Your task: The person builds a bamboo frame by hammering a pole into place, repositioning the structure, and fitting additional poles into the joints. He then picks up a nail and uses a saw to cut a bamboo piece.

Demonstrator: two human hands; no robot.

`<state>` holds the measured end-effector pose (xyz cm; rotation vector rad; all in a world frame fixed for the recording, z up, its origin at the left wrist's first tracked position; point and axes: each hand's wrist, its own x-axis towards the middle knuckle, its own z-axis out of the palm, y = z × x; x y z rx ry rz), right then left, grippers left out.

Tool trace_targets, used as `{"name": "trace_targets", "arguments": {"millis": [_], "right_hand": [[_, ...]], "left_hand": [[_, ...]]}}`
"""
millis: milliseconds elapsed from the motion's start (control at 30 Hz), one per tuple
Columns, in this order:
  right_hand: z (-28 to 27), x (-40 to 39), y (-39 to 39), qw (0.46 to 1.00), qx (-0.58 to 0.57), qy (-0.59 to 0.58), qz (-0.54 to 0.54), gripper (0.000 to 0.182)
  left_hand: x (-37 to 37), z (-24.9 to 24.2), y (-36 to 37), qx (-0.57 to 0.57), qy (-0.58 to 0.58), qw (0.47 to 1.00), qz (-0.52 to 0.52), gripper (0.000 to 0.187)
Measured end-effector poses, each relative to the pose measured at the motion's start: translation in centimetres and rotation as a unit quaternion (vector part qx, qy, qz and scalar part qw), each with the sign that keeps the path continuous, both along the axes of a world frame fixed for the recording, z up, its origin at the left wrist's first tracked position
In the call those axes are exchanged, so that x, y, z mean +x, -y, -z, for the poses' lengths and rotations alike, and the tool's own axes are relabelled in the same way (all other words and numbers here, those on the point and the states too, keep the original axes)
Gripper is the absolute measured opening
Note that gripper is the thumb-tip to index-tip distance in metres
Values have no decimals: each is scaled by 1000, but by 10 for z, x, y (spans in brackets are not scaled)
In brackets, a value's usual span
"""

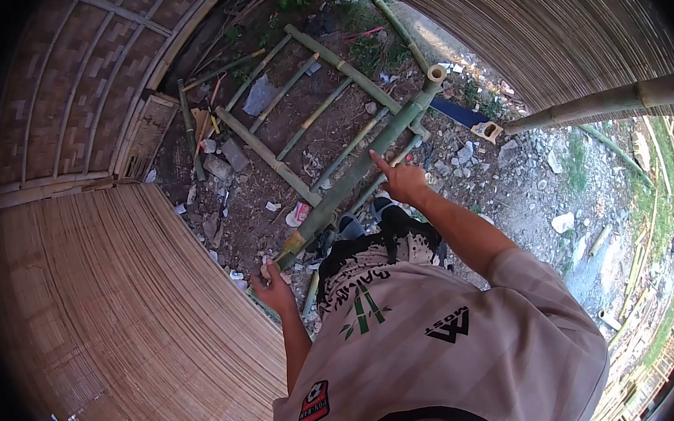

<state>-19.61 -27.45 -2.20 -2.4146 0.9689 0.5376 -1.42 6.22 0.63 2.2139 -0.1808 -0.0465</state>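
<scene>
A thick green bamboo pole lies slantwise in front of me, its hollow cut end at the far upper right. Beneath and beside it is a ladder-like bamboo frame with several thin rungs. At the pole's near lower end, my left hand has its fingers curled against the bamboo; part of the grip is hidden. My right hand is over the pole's middle, holding nothing. Its index finger stretches out to the bamboo surface.
A handsaw with a blue blade lies beyond the pole. Rubble and stones cover the ground at right. Split-bamboo slats are at lower left, beside a woven bamboo panel. A bamboo post crosses the upper right.
</scene>
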Motion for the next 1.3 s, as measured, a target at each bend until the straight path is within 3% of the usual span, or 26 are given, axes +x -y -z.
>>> {"name": "trace_targets", "arguments": {"millis": [1033, 1300], "right_hand": [[-17, 4, 2, 999, 26, -25, 4, 84], [-3, -1, 0, 1000, -12, 5, -1, 86]], "left_hand": [[-1, -2, 1, 14, -11, 1000, -7, 42], [-3, -4, 4, 15, -22, 1000, -15, 45]]}}
